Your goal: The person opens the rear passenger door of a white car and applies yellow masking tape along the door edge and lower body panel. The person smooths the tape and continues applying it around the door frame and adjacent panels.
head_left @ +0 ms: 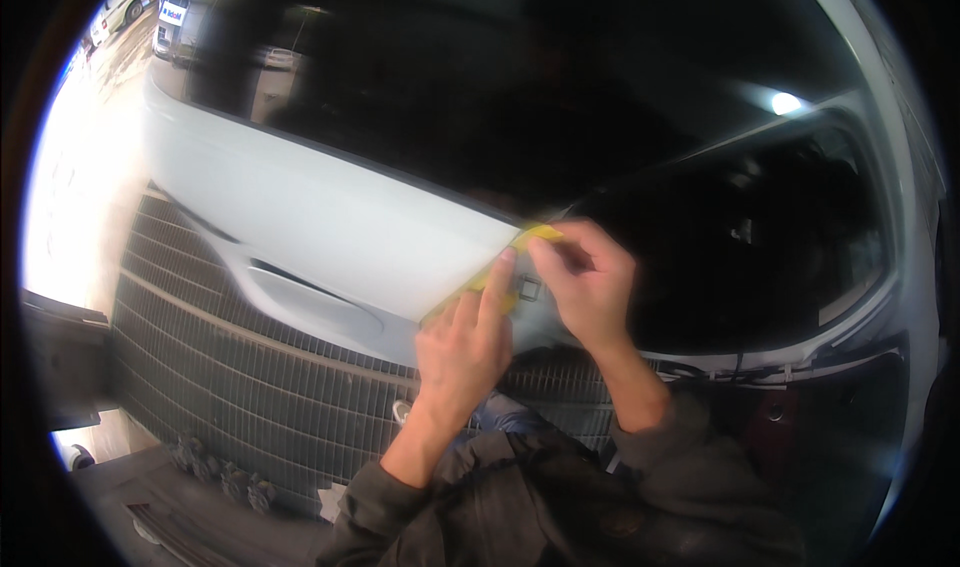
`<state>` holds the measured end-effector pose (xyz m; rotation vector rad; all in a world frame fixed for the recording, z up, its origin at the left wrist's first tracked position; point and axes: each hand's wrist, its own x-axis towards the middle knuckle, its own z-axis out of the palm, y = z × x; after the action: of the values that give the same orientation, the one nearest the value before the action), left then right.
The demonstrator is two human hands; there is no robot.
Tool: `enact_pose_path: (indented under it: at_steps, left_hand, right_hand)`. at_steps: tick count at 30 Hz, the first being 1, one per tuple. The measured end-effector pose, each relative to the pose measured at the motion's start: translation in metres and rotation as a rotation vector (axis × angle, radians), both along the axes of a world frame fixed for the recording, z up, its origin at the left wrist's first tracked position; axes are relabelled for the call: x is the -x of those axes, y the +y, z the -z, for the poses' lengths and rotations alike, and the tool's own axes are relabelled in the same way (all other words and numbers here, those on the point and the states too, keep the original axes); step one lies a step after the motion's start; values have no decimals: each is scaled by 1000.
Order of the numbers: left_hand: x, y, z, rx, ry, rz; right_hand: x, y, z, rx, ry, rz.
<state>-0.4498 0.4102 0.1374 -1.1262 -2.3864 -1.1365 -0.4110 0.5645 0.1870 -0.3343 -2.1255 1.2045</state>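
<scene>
My right hand [597, 282] seems to pinch the upper end of the yellow tape [472, 284] in its grip, while one finger of my left hand [465, 342] rests on it toward 8 o'clock, and I can't tell if that grip holds anything. The tape is near the middle of my view, slanting from 8 to 2 o'clock along an edge of the white car door [330, 212]. I think I should hold the end snug and press slowly, so no bumps stay.
</scene>
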Motion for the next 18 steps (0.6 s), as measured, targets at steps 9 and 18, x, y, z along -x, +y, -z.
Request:
enact_pose_path:
  at_steps: [9,18]
  left_hand:
    - [-1,7,-9,16,-8,-7]
    - [1,10,-18,54,-24,20]
  right_hand:
    - [4,2,-2,79,-18,-31]
    - [5,6,-3,78,-32,-52]
